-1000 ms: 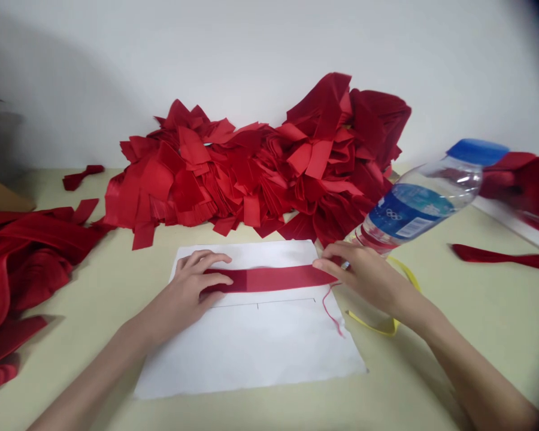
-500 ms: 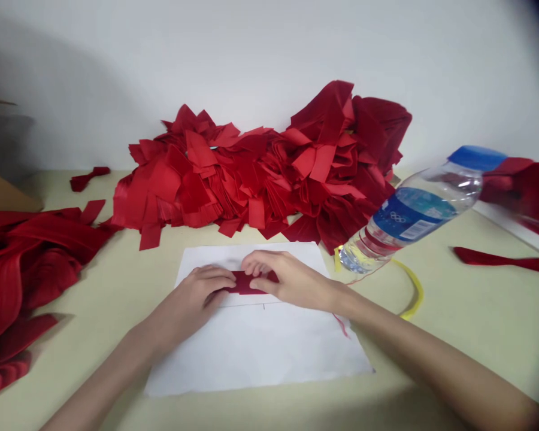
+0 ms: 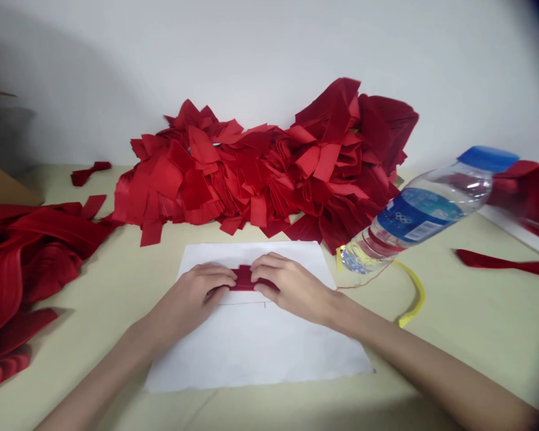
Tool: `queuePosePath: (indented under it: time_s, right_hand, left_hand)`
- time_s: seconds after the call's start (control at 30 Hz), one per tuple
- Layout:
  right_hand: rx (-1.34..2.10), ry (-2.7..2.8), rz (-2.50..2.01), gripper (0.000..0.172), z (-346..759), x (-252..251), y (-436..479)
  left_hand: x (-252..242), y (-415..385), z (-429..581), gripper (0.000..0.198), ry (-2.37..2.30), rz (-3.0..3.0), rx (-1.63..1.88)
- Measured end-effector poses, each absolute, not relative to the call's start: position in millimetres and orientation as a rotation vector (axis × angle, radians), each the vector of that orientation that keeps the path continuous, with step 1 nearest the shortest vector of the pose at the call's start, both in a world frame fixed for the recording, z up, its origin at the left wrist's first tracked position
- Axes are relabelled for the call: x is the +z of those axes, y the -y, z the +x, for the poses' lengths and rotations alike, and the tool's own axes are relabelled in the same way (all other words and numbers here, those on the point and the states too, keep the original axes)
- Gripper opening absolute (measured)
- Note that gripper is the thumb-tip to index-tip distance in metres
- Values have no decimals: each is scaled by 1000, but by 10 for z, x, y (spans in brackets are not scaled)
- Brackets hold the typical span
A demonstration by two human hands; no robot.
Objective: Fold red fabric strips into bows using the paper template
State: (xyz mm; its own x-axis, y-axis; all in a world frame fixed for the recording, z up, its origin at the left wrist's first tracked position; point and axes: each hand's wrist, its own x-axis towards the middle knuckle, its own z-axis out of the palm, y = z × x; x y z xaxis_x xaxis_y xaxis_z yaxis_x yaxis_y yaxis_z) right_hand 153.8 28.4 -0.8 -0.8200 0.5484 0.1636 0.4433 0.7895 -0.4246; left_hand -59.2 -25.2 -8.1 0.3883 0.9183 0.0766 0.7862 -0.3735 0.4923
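Observation:
A dark red fabric piece (image 3: 243, 280) lies folded on a white paper sheet (image 3: 260, 353), just above a thin line drawn across the sheet. At its left end my left hand (image 3: 206, 290) is closed, fingertips and thumb gripping the cloth. My right hand (image 3: 285, 284) pinches the opposite end, its fingers curled over the fabric. Between the hands a small raised part of the cloth sticks up past the back edge. Both ends of the piece are hidden under my fingers.
A large heap of red fabric strips (image 3: 251, 173) lies along the wall. More red strips (image 3: 31, 257) are piled at left. A water bottle (image 3: 413, 212), a yellow ribbon (image 3: 415, 293) and a red bow-shaped piece (image 3: 503, 263) are at right. Another small bow (image 3: 90, 172) sits back left.
My right hand has come down onto the cloth's right end, its raised fingers now closed. A part of the cloth now stands above the back edge. My left hand stays nearly in place.

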Motion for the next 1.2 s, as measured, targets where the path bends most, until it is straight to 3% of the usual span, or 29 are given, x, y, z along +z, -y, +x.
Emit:
queuePosePath:
  time_s: [0.4,0.83,1.2]
  right_hand:
    - [354,2721,-613,20,1550,-141,-236]
    - [382,2677,-626,18,1564,-143,-212]
    - [532,2533,-697,13,1568,-178,-233]
  left_hand:
    - [-80,248,-589,24,-1466,2290,484]
    - [-153,263,-551,26,-1418,2510,498]
    - [-169,245,-498,14,-1437,2376,561]
